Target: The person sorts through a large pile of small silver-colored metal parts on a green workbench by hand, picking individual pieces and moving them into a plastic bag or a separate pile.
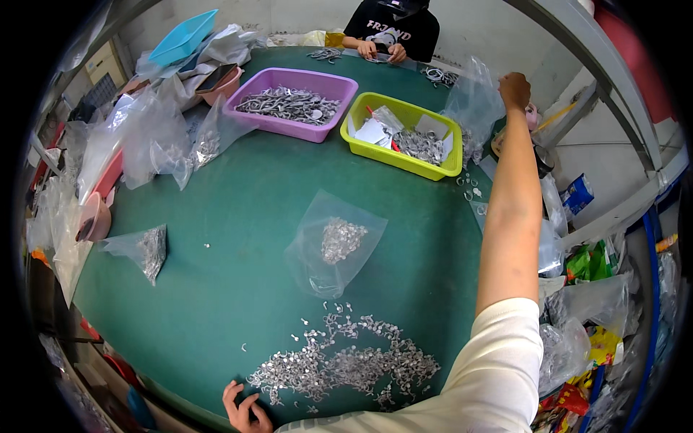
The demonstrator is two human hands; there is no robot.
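Note:
A broad heap of small silvery hook-shaped metal pieces [361, 366] lies spread on the green table [238, 289] at its near edge. My left hand [247, 411] rests at the heap's lower left, fingers apart and slightly bent, holding nothing. My right arm stretches far forward. At its end my right hand [515, 92] looks closed beside a tall clear plastic bag [473, 97] with metal pieces low in it; what the fingers hold, if anything, is hidden. A clear bag [343, 242] with a small pile of silvery pieces lies flat mid-table.
Further back stand a purple basin [289, 78] and a lime-green basin [397, 164], both with metal parts. A filled small bag [151, 252] lies at left, near plastic bags and a pink bowl [94, 216]. Another person [393, 32] works at the far edge. A metal frame [621, 115] stands right.

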